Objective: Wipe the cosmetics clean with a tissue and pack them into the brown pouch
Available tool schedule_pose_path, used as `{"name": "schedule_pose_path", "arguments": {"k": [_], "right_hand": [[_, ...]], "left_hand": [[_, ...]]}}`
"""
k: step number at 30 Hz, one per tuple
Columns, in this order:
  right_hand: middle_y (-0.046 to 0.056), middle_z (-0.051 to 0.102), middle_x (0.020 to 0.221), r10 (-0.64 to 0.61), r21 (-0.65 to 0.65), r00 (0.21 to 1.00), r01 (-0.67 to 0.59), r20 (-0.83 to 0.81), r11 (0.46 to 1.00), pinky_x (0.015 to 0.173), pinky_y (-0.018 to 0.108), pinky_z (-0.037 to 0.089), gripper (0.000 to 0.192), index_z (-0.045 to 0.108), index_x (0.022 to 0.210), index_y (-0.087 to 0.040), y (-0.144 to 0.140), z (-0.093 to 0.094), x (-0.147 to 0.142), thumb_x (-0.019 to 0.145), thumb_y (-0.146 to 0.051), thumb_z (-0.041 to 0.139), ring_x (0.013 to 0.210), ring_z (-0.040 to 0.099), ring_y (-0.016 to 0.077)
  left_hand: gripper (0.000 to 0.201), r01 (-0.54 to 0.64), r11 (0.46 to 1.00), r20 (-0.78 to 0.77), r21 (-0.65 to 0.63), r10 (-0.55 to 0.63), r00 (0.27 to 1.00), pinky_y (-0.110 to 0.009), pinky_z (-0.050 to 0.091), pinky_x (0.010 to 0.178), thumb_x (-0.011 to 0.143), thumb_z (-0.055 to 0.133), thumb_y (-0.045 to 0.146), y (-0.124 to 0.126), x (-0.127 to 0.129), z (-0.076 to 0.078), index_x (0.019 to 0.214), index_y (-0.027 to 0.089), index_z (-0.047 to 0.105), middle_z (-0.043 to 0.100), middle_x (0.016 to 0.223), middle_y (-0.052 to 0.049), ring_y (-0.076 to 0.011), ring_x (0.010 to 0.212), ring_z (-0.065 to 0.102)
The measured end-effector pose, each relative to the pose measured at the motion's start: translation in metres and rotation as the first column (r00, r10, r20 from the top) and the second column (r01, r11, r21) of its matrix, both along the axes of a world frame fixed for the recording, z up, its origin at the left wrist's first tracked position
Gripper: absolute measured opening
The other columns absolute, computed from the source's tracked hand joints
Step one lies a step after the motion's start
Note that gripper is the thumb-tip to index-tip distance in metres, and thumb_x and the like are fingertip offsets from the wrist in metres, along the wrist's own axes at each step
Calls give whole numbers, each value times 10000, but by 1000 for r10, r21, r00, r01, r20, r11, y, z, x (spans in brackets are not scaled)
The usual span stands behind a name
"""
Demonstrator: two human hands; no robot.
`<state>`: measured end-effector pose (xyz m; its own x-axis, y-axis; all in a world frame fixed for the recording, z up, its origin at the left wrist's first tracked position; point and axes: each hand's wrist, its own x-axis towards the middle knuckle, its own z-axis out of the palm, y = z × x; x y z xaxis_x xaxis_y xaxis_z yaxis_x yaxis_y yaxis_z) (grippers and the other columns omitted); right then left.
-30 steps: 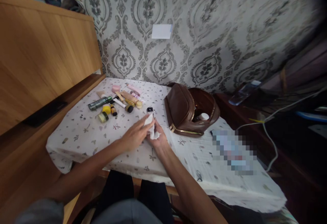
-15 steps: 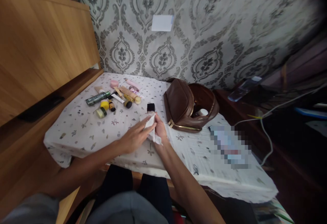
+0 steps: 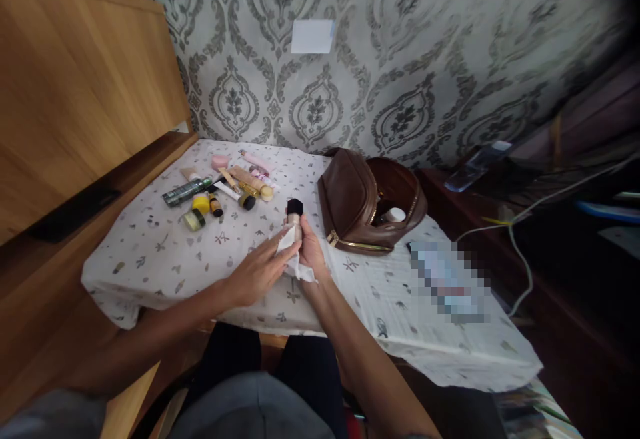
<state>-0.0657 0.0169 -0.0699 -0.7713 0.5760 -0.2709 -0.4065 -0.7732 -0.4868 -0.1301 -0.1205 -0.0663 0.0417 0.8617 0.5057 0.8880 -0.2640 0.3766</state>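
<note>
Above the cloth-covered desk, the person's right hand grips a black-capped bottle, while the left hand presses a white tissue against it, fingers closed over the tissue. A brown bag stands open to the right (a white-topped container shows inside), and assorted tubes and jars lie beyond the left hand.

Patterned wallpaper, a wooden cabinet and a printed tablecloth suggest a room in a home.
</note>
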Motion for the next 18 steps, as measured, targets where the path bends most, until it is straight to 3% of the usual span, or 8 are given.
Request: {"name": "schedule_pose_path", "arguments": {"k": [3,6,9,13,15,18], "right_hand": [[8,737,705,57,-147,998,-60,-29,987,655,249,598,126,699,878,-167,-5,1,-3,907,-232,595,652,694,147],[-16,734,696,35,-155,998,-43,-57,987,661,210,584,113,704,926,-182,-5,0,-5,887,-166,600,635,681,119],[-33,708,649,-5,-121,999,-2,-52,993,670,225,584,90,697,901,-184,0,-3,-4,884,-216,615,603,664,121],[-36,656,621,-9,-155,996,-5,-89,988,612,213,559,242,684,924,-167,7,-3,1,968,-287,478,526,606,101],[-31,641,634,14,-163,992,-35,-129,986,596,197,543,297,677,962,-160,7,1,4,993,-303,418,539,600,91],[-23,646,647,29,-119,994,-42,-104,992,602,222,549,338,672,982,-167,2,6,4,972,-433,464,557,610,106]], "left_hand": [[552,-86,996,126,32,81,989,-490,335,1198,1024,335,206,18,-13,10,1563,276,237,309,1610,-106,-271,1479,315],[522,-179,984,239,14,170,956,-489,355,1184,1034,327,258,32,-16,14,1553,264,273,404,1556,-108,-272,1436,392],[536,-122,992,228,-31,126,965,-490,368,1177,1029,336,252,25,-2,5,1558,274,253,360,1583,-104,-275,1447,374],[534,-22,996,169,-90,37,985,-481,357,1187,1018,340,219,1,19,-7,1546,248,266,339,1585,-129,-271,1464,343],[480,-25,993,197,-116,47,979,-467,371,1177,1016,349,231,-5,21,-7,1496,224,354,412,1532,-138,-272,1437,387],[345,-48,993,319,-110,81,944,-416,462,1076,1019,346,260,-4,18,0,1323,213,503,590,1318,-112,-247,1264,556]]}}
